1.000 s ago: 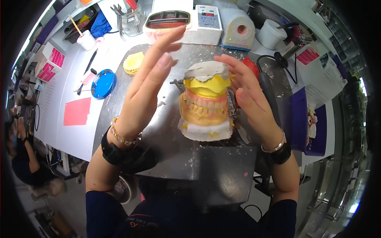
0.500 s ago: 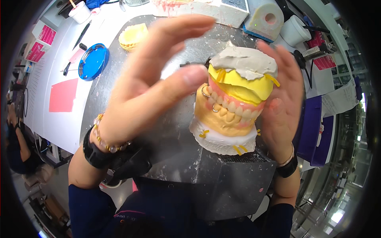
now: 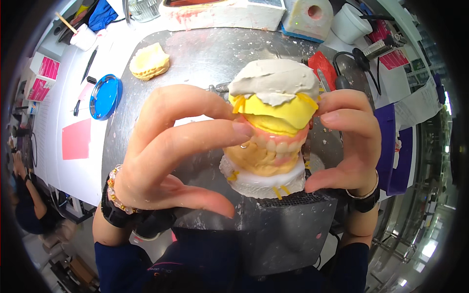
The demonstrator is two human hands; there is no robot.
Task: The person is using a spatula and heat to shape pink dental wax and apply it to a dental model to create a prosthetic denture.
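Note:
In front of me stands a dental model set, its upper part a yellow cast (image 3: 288, 113) capped with white plaster (image 3: 273, 83). Below it, pink wax with a row of denture teeth (image 3: 277, 145) meets a tan lower cast (image 3: 261, 163) on a white plaster base (image 3: 264, 188). Curved fingers of my left hand (image 3: 163, 141) reach the set's left side, the thumb hanging apart from it. My right hand (image 3: 356, 139) has two fingertips by the yellow cast's right edge and its thumb by the base. Whether the fingertips press on it is unclear.
A tan tooth cast (image 3: 149, 61) lies on the metal board. To the left are a blue round lid (image 3: 106, 96) and a pink sheet (image 3: 76, 139). A pink-stained white box (image 3: 220, 17) stands behind; a red piece (image 3: 322, 67) and purple bin (image 3: 393, 171) are right. Another person (image 3: 29, 205) sits far left.
Both hands have come in to the model's sides; my left thumb has dropped away from its upper part. The view has shifted, and the red piece behind my right hand now shows.

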